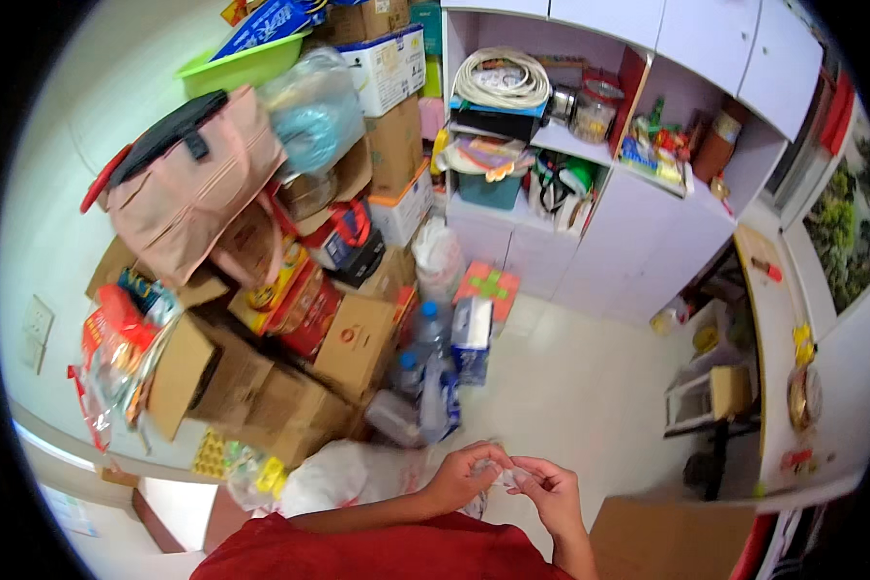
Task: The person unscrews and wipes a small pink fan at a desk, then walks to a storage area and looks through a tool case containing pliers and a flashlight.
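My left hand (469, 476) and my right hand (546, 493) meet low in the middle, both with fingers pinched on a small, crumpled whitish piece (504, 477), which looks like thin plastic. Part of it is hidden by my fingers. Below and behind my hands, large white plastic bags (338, 474) lie on the floor. Just beyond them stand plastic bottles with blue caps (432, 333) and a blue-and-white pack (472, 338).
Cardboard boxes (348, 343), a pink bag (179, 193) and a green basin (246, 70) are piled at left. A white cabinet (628, 246) with loaded shelves stands ahead. At right are a narrow table (764, 290) and floor (580, 387); a brown board (667, 541) is near me.
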Motion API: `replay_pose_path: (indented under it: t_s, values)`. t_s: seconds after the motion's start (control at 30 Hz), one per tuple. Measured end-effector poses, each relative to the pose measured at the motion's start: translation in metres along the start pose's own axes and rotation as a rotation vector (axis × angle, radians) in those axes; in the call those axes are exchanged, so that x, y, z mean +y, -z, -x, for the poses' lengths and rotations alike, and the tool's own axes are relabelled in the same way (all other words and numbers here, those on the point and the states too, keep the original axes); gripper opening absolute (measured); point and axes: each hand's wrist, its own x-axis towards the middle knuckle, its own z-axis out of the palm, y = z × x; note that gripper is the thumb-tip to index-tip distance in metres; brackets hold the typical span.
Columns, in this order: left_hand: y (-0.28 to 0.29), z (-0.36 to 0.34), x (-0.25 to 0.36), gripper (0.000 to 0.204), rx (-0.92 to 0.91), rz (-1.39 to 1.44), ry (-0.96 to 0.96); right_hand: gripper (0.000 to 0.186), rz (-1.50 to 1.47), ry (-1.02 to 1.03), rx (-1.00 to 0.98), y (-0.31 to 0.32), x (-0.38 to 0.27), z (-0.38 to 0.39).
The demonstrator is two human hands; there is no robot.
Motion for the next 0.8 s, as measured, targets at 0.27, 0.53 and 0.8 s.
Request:
replay_pose_path:
  t_s: [0.27,0.53,0.8]
  values:
    - [-0.002,-0.255,0.037,0.019,0.067,-0.082,-0.125,0.022,0.104,0.022,-0.098,0.127,-0.127,-0.206]
    - [0.051,-0.482,0.029,0.012,0.397,0.119,0.111,0.023,0.033,-0.037,-0.257,0.243,-0.171,-0.446]
    - [0.123,-0.706,0.033,0.017,0.788,0.221,0.047,0.023,-0.061,-0.003,-0.486,0.255,-0.258,-0.695]
